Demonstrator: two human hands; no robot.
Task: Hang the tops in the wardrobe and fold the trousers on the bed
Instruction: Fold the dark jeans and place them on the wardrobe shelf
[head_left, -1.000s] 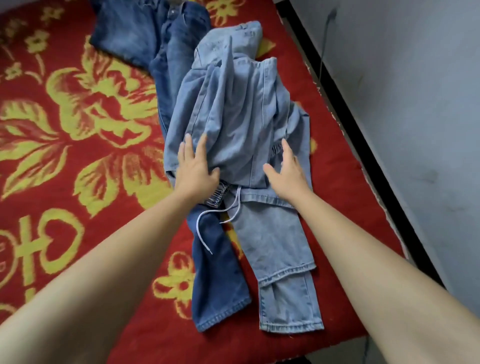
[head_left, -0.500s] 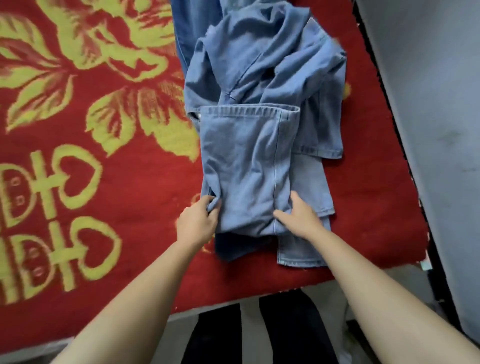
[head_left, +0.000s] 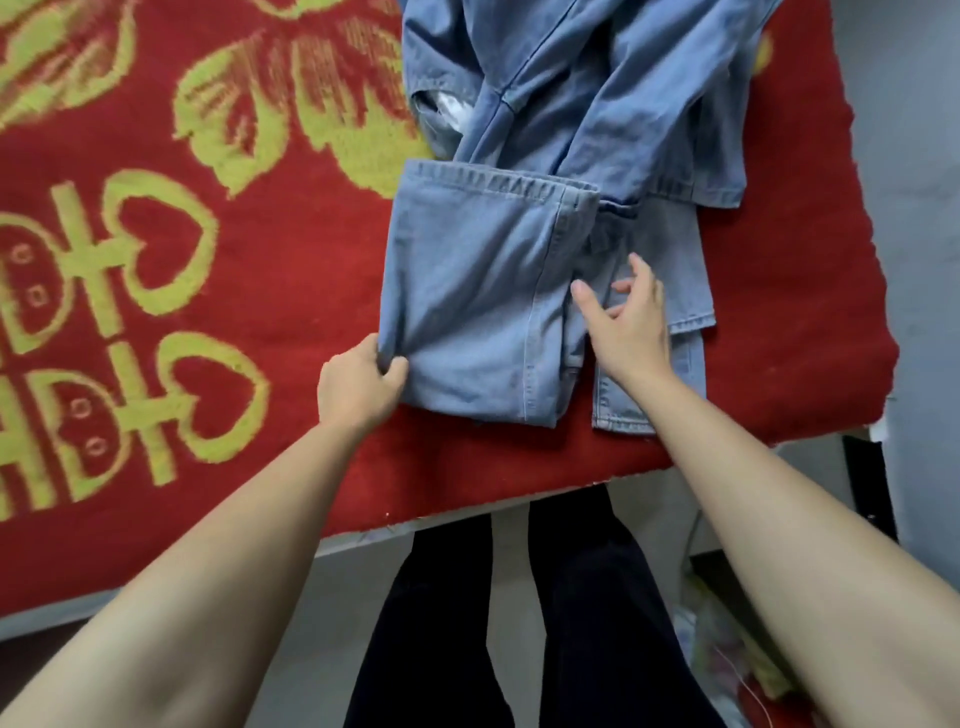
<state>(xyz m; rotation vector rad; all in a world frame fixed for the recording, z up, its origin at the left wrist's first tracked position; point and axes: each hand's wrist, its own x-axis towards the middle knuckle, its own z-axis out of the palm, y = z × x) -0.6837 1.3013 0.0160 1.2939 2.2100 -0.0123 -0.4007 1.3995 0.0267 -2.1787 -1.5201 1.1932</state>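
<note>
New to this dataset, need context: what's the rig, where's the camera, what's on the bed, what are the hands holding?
No machine here: a person works with two bare hands. The one picture comes from a wide-angle camera worn on the head, looking forward and down, so both forearms enter from the bottom and the person's dark trouser legs show below the bed edge. A red blanket with a yellow pattern covers the bed. On it lies a pair of light-blue jeans, folded over, with more denim clothing heaped behind. The left hand pinches the folded jeans' left edge with its fingers. The right hand is open, fingers spread above the lower denim layer, gripping nothing.
</note>
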